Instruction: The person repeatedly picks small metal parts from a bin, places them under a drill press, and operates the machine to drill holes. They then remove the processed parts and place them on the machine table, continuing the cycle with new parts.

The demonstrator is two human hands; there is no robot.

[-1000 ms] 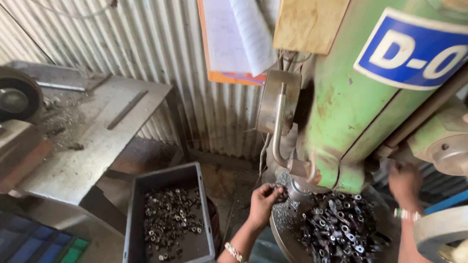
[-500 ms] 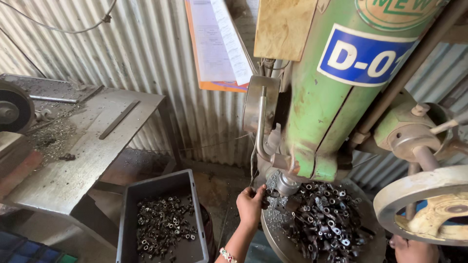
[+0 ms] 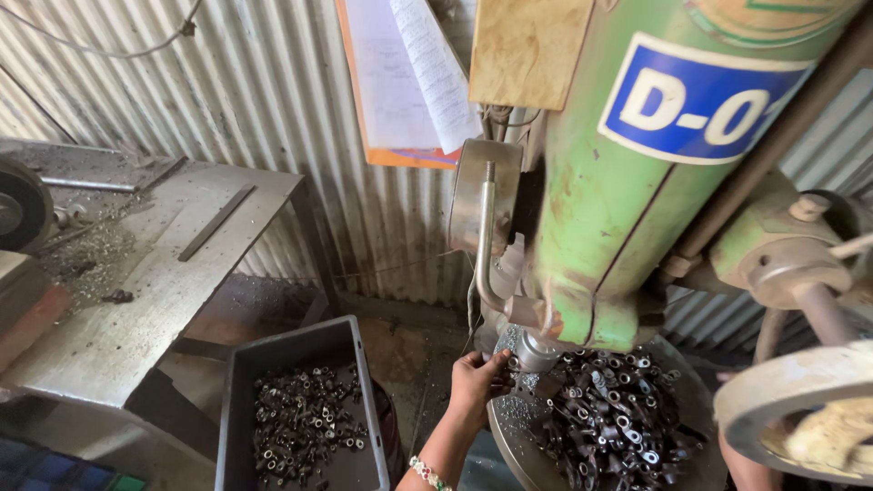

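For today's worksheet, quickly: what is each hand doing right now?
Left hand: fingers curled at the spindle over the round table; whether it grips a part cannot be told.
Right hand: out of view.

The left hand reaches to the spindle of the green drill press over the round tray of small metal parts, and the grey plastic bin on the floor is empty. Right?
Not quite: the grey plastic bin is not empty; it holds a scatter of small metal parts, as the head view shows. The left hand is at the spindle of the green drill press, over the round tray.
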